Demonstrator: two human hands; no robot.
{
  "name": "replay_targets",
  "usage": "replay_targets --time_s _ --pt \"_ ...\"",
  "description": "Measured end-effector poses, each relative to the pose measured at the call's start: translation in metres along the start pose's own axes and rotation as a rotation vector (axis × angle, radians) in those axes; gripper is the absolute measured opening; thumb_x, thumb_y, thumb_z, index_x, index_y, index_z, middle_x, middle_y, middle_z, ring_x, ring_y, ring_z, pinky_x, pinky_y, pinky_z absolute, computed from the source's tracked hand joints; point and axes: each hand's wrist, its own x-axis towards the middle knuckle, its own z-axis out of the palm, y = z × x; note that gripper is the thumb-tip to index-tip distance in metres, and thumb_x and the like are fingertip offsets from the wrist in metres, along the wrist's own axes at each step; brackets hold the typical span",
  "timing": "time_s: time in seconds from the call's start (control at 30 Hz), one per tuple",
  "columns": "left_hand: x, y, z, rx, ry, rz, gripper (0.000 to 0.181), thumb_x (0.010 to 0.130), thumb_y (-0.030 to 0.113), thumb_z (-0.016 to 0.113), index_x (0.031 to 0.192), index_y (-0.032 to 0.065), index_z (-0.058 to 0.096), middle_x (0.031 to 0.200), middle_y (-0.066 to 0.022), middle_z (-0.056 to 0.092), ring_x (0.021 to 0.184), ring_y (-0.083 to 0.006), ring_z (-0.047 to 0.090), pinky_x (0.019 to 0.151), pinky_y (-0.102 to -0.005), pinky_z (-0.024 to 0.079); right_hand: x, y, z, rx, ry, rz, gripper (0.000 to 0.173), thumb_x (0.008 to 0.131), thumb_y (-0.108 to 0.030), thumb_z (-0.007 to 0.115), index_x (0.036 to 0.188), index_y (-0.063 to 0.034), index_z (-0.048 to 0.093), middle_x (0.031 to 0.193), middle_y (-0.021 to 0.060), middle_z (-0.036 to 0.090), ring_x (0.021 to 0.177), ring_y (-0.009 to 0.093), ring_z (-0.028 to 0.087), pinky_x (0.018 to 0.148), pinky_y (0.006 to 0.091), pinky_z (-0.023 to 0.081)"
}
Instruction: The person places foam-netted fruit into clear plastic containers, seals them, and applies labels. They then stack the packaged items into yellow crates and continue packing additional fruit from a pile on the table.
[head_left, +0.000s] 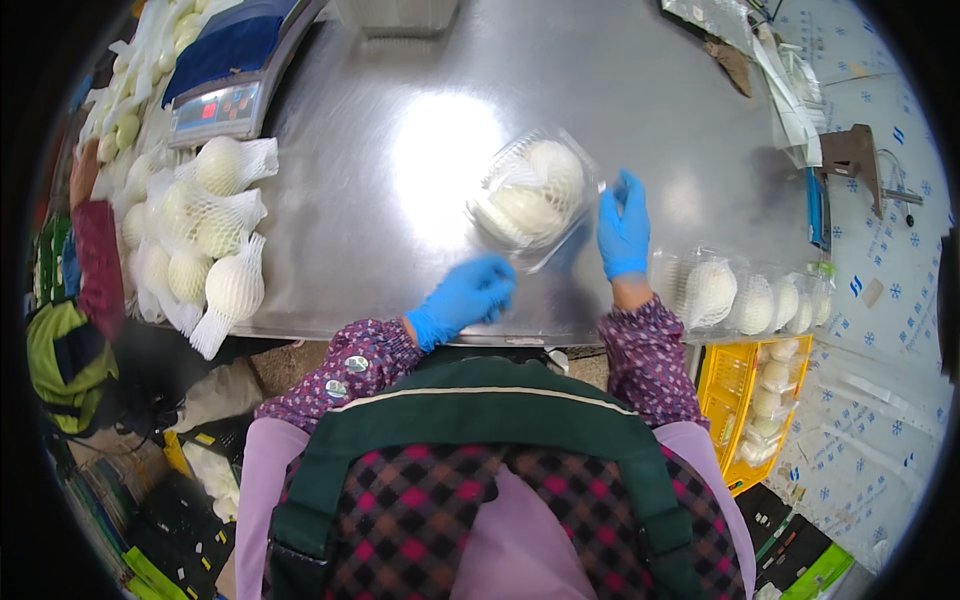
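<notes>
A clear plastic box (536, 191) stands on the metal table in front of me. Inside it is pale round produce (514, 214), some of it wrapped in white foam netting. At the box's right edge is my right hand (625, 229), in a blue glove with its fingers close together. A small white bit shows by its fingertips; whether they grip it or the box is unclear. My left hand (463, 301), also gloved in blue, is near the box's lower left, apart from it. Its curled fingers are blurred, so anything between them is hidden. Two round stickers (346, 376) are on my left sleeve.
Netted produce (199, 232) is heaped at the left, beside a digital scale (217, 105). Filled clear boxes (712, 292) line the right front edge above a yellow crate (727, 405). A grey container (397, 16) stands at the back. Another person's arm (97, 247) reaches in at far left.
</notes>
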Motion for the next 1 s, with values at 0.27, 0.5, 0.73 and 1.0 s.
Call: replay_targets --time_s 0.27,0.5,0.73,1.0 --pt "0.022 0.007 -0.022 0.040 -0.032 0.022 0.021 0.091 0.015 0.055 0.103 -0.0023 0.058 0.089 -0.0093 0.063 0.074 -0.0139 0.061 0.067 -0.0266 0.052 0.034 -0.056 0.038 -0.689 -0.216 -0.651 0.039 0.084 -0.042 0.053 0.119 -0.0273 0.059 0.149 0.0061 0.025 0.134 0.043 0.019 0.095 0.0765 0.005" --pt "-0.034 0.008 -0.091 -0.085 0.472 0.189 0.017 0.089 0.005 0.052 0.104 -0.0010 0.058 0.085 -0.0072 0.062 0.076 -0.0119 0.059 0.069 -0.0243 0.050 0.103 0.060 -0.121 -0.847 -0.222 -0.635 0.052 0.072 -0.024 0.063 0.124 -0.0255 0.055 0.145 0.0115 0.032 0.132 0.039 0.027 0.103 0.0506 0.028" --pt "-0.048 -0.007 -0.085 -0.042 0.622 0.280 0.020 0.087 0.008 0.055 0.105 0.0020 0.060 0.082 -0.0065 0.063 0.075 -0.0114 0.060 0.069 -0.0249 0.049 0.190 0.058 -0.141 -1.005 -0.171 -0.231 0.036 0.084 -0.024 0.059 0.117 -0.0073 0.059 0.130 0.0191 0.048 0.122 0.034 0.044 0.101 0.0403 0.036" --pt "-0.128 0.019 -0.120 0.711 1.284 0.621 0.024 0.081 0.008 0.062 0.105 0.0074 0.063 0.108 -0.0134 0.059 0.099 -0.0274 0.056 0.088 -0.0355 0.045 0.233 -0.310 0.088 -0.374 -0.005 -1.304 0.030 0.093 -0.022 0.050 0.110 -0.0003 0.060 0.108 0.0198 0.061 0.101 0.034 0.058 0.089 0.0372 0.044"
